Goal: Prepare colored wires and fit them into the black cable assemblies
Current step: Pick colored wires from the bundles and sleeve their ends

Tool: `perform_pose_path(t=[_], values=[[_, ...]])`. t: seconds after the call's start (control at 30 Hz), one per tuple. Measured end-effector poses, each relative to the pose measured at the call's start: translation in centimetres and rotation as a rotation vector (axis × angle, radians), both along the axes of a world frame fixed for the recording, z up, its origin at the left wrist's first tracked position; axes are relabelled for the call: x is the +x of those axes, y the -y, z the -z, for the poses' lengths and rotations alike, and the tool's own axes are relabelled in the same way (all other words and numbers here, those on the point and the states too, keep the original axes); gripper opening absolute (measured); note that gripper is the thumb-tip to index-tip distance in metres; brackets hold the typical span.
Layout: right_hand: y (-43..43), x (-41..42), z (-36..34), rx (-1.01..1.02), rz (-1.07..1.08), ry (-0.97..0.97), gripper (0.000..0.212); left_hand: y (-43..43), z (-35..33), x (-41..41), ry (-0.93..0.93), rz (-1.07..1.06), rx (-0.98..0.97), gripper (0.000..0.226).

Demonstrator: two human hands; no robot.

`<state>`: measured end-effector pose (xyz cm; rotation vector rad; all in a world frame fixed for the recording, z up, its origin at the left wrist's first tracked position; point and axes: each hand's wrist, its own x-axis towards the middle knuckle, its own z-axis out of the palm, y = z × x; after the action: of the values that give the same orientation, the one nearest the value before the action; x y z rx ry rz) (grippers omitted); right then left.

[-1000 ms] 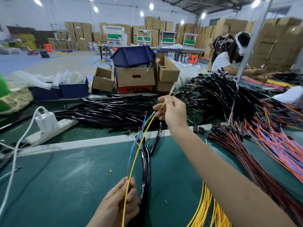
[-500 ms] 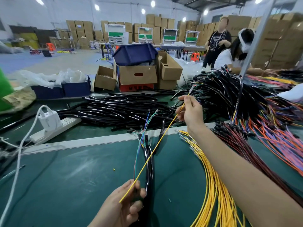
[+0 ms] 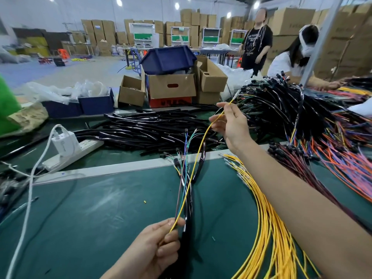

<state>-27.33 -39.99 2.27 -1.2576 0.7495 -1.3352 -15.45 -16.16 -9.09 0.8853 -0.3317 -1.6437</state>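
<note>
R hand (image 3: 231,125) pulled yellow wire (image 3: 198,156) | L hand (image 3: 159,248) pinches end | labels (image 3: 171,102) blurred

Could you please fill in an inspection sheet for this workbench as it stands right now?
Surface: green mat, crossed by a pale metal strip.
Job's things: one yellow wire, held at both ends; black cable assembly with coloured leads; yellow wire bundle at right; black tube pile behind.
Clutter: tiny yellow scrap on the mat; cardboard boxes and a blue bin at the far edge.
Hands: left hand pinches the wire's lower end and holds the assembly; right hand pinches near its upper end.
Cables: white power strip with a plugged adapter; white cord trailing left.
Surroundings: a standing person and a seated person far right; stacked cartons behind.
</note>
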Motion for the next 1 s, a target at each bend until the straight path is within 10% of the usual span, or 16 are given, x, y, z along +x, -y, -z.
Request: perform_pose_path(t=[0.37, 0.5, 0.57, 1.0], values=[[4.0, -5.6, 1.9, 0.294, -0.123, -0.157, 0.018, 0.3, 0.1, -0.1, -0.115, -0.059, 0.005, 0.030], [6.5, -11.3, 3.7, 0.016, 0.282, -1.241, 0.021, 0.4, 0.4, 0.3, -0.110, -0.035, -0.038, 0.042], [6.5, -13.8, 4.7, 0.001, 0.341, -1.481, 0.020, 0.5, 0.2, 0.3, -0.118, -0.020, -0.063, 0.039], [5.3, -14.1, 6.6, -0.180, 0.360, -1.702, 0.012, 0.3, 0.2, 0.5, -0.031, -0.018, -0.122, 0.052]])
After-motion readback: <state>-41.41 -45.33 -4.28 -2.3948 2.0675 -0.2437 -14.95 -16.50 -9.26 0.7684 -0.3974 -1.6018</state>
